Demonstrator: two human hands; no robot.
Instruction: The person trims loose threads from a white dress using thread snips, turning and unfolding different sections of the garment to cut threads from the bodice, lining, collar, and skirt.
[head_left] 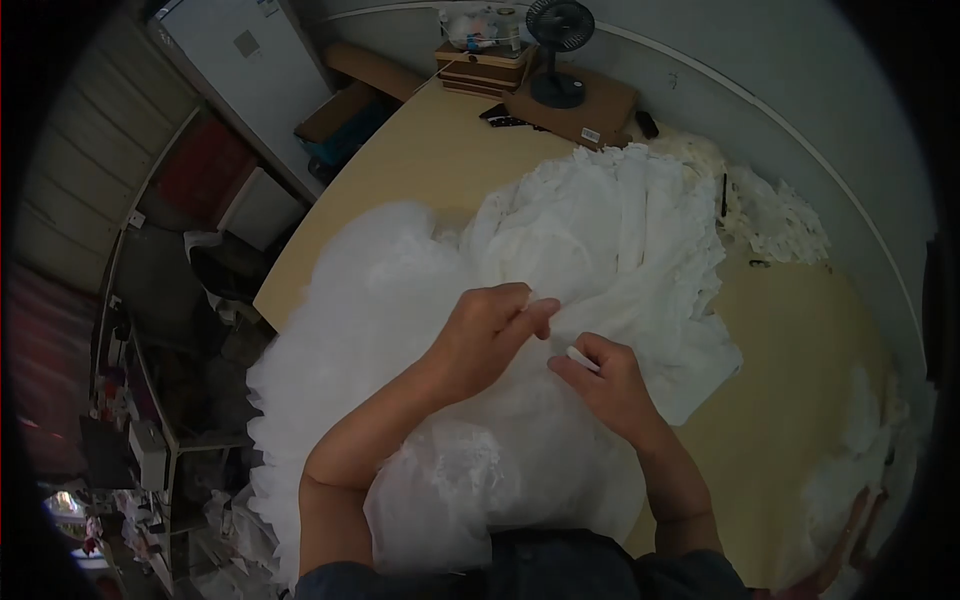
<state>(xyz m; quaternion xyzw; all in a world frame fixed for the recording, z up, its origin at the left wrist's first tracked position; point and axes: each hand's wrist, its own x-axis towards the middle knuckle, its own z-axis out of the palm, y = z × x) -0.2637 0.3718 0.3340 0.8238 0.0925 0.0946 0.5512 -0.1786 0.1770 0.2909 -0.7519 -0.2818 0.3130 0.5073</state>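
A large heap of sheer white tulle [360,310] spreads under my forearms and up to my body. Beyond my hands lies a gathered pile of denser white fabric [640,230] with ruffled edges. My left hand [490,335] is closed in a pinch over the middle of the heap, with a bit of whitish material at its fingertips. Just to the right and a little nearer, my right hand [610,380] is closed around a small white stick-like object [582,358], whose kind I cannot make out. The two hands are apart.
On the pale yellow table [800,370], a black fan [560,50] stands on a cardboard box [590,110] at the back. Beside it is a brown basket [485,70]. Cream fabric scraps [780,215] lie by the wall. Cluttered shelving [150,450] stands at left.
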